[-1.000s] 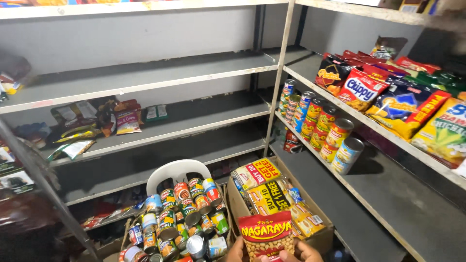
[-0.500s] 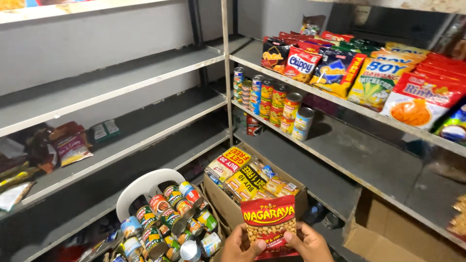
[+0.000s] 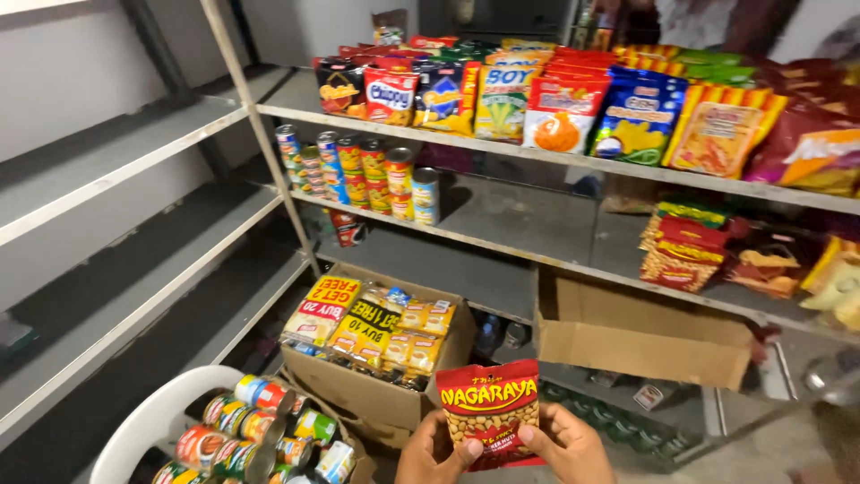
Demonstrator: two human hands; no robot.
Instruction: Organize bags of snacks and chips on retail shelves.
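A small red snack packet with a picture of coated nuts is held upright in front of me at the bottom of the view. My left hand pinches its lower left corner and my right hand pinches its lower right corner. Just behind the packet stands an open cardboard box filled with yellow and orange packets. The right-hand shelving carries rows of snack bags on its top shelf and stacked cans on the shelf below.
A white plastic chair at the lower left is piled with cans. An empty open cardboard box sits on the lower right shelf. Red and yellow snack packs lie on the middle shelf. Grey shelves run along the left.
My view has swung to the right, from the left shelves toward the right shelving. Both hands still hold the red packet, now slightly higher in view.
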